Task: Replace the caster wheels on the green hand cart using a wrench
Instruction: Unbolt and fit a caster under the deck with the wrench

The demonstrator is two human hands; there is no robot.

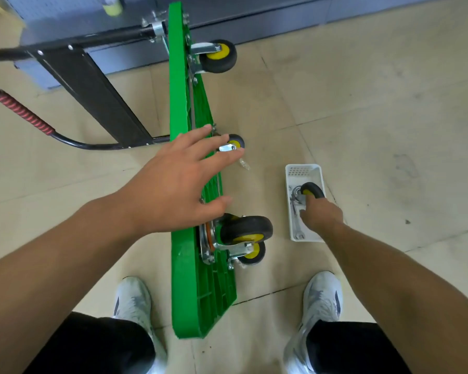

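The green hand cart [200,287] stands on its side edge on the floor, its underside facing right. Black-and-yellow caster wheels stick out from it: one at the far end [219,55], a small one behind my fingers [235,143], and a pair near me [246,235]. My left hand [179,179] hovers over the cart's edge with fingers spread, holding nothing. My right hand [319,214] reaches into a white basket [304,170] on the floor, fingers down among a loose caster wheel [312,189] and a silver wrench [297,225]. Its grip is hidden.
The cart's black folded handle [92,98] with a red-wrapped grip [22,112] lies to the left. A grey cabinet base [254,17] runs along the back. My two white shoes [133,300] stand either side of the cart's near end. A small clear plastic scrap [244,164] lies beside the cart.
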